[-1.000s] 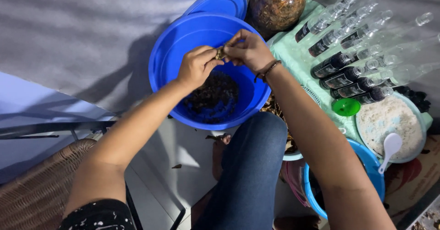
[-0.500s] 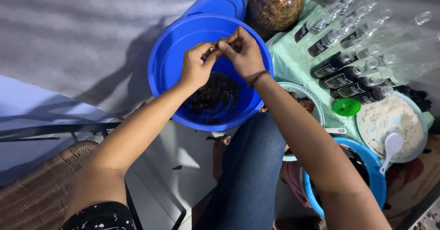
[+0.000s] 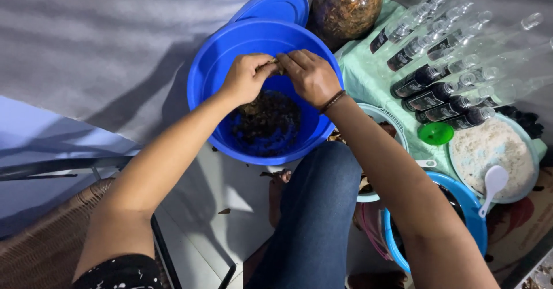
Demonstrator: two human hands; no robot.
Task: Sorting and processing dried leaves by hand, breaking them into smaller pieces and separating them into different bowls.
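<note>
My left hand (image 3: 246, 78) and my right hand (image 3: 311, 76) meet over a big blue plastic basin (image 3: 210, 76), fingertips pinched together on a small brown dried piece (image 3: 274, 64) between them. Dark brown crumbled bits (image 3: 266, 119) lie at the bottom of the basin. A brown band circles my right wrist. My knee in blue jeans (image 3: 317, 208) rises just below the basin.
A blue lid (image 3: 276, 5) leans behind the basin beside a clear jar of dried brown material (image 3: 345, 4). Several clear bottles with dark labels (image 3: 443, 64) lie on a green cloth, with a green funnel (image 3: 436, 133), a bowl of white powder with a white spoon (image 3: 489, 150), and a wicker seat (image 3: 34, 248).
Both hands have stayed together over the basin, shifting slightly toward its far rim while working the small piece between the fingers.
</note>
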